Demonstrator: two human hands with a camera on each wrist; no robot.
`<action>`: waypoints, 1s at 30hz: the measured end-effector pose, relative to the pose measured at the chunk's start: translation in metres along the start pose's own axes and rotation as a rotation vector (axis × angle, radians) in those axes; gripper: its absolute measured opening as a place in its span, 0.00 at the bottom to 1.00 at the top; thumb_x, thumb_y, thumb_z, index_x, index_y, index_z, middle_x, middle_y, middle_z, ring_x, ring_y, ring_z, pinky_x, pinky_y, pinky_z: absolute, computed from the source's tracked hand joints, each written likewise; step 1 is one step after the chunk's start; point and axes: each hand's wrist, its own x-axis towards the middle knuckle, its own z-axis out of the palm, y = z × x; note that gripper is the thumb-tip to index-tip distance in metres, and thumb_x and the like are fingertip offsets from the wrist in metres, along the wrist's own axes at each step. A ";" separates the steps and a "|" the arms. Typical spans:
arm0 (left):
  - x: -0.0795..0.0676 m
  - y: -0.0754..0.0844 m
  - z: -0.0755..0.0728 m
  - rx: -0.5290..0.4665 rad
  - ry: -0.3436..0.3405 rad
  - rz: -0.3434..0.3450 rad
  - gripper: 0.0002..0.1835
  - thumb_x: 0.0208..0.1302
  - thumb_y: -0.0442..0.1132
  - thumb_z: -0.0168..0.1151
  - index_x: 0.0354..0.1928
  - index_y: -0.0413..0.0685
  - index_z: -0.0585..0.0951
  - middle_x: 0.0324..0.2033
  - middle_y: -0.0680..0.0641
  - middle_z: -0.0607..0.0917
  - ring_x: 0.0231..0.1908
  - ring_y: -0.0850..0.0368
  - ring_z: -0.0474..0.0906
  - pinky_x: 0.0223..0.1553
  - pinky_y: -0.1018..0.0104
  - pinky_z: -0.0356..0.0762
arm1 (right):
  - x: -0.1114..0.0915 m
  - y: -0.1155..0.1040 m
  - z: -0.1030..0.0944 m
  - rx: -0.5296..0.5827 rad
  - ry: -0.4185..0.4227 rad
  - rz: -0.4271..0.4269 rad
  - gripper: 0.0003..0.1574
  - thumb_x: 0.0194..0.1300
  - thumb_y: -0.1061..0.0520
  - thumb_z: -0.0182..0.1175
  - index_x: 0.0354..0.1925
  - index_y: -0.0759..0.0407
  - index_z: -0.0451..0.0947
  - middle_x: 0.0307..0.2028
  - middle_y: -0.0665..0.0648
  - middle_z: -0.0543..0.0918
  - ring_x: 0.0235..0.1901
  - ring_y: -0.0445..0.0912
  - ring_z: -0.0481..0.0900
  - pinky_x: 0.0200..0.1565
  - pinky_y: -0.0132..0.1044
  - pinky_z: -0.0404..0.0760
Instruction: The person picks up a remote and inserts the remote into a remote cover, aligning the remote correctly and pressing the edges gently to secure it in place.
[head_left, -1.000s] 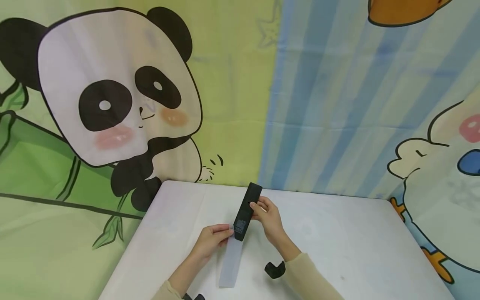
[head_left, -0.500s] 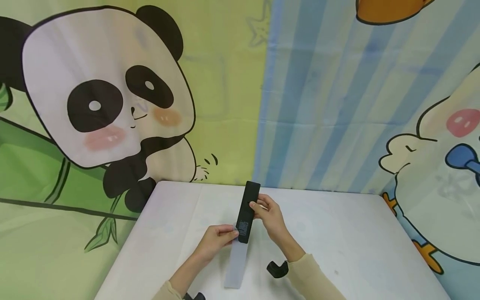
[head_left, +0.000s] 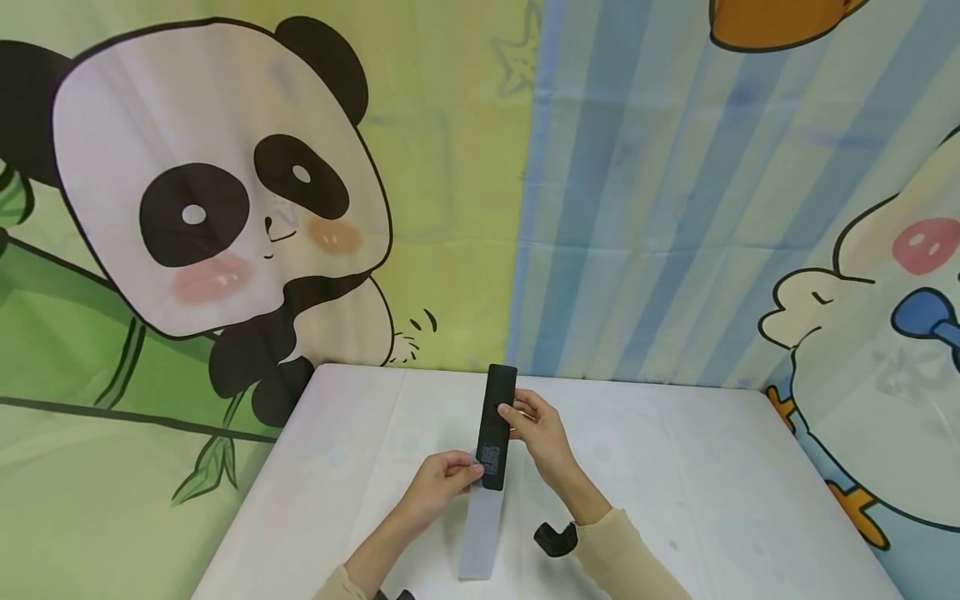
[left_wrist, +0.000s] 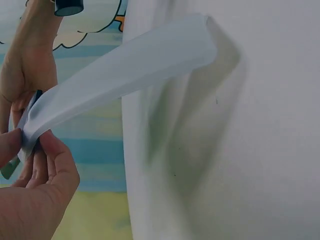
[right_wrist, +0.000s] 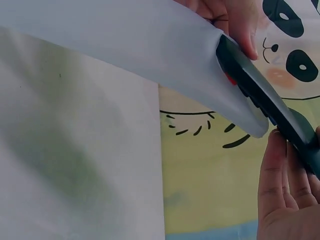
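A black remote control (head_left: 498, 417), its back with small print toward the head camera, stands tilted above the table. My right hand (head_left: 543, 437) grips it by its upper part, thumb on the back; buttons, one of them red, show on its other side in the right wrist view. Below it hangs a long translucent plastic sleeve (head_left: 480, 537). With thumb and fingers my left hand (head_left: 444, 483) pinches the sleeve's upper end beside the remote's lower end (right_wrist: 230, 52). The remote's lower end overlaps the sleeve's mouth; whether it is inside, I cannot tell.
Under both hands lies a white tabletop (head_left: 660, 475). Behind it hangs a printed curtain (head_left: 450, 250) with a panda and blue stripes. A black curved piece (head_left: 557, 540) sits by the right sleeve cuff, and another (head_left: 395, 594) shows at the bottom edge.
The remote has turned more upright, and its lower end and the sleeve have shifted slightly right. My left hand has moved right with them, still pinching the sleeve. The head view has shifted a little.
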 end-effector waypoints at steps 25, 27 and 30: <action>-0.002 0.012 0.005 -0.214 0.142 -0.028 0.22 0.72 0.39 0.62 0.54 0.23 0.74 0.43 0.42 0.86 0.42 0.56 0.83 0.47 0.61 0.81 | -0.066 -0.034 -0.002 -0.427 -0.250 -0.126 0.04 0.72 0.66 0.58 0.42 0.66 0.79 0.33 0.63 0.84 0.31 0.59 0.81 0.31 0.34 0.79; -0.003 0.012 0.006 -0.248 0.130 -0.044 0.22 0.72 0.39 0.62 0.54 0.23 0.74 0.42 0.43 0.86 0.42 0.56 0.83 0.47 0.62 0.80 | -0.067 -0.033 -0.002 -0.418 -0.261 -0.123 0.05 0.73 0.66 0.58 0.42 0.67 0.79 0.33 0.64 0.84 0.32 0.63 0.80 0.32 0.34 0.79; -0.004 0.012 0.006 -0.287 0.112 -0.068 0.20 0.72 0.39 0.61 0.53 0.26 0.75 0.40 0.46 0.87 0.41 0.57 0.81 0.44 0.65 0.78 | -0.067 -0.031 -0.002 -0.415 -0.264 -0.127 0.05 0.73 0.65 0.58 0.42 0.67 0.79 0.33 0.64 0.84 0.31 0.62 0.80 0.32 0.34 0.79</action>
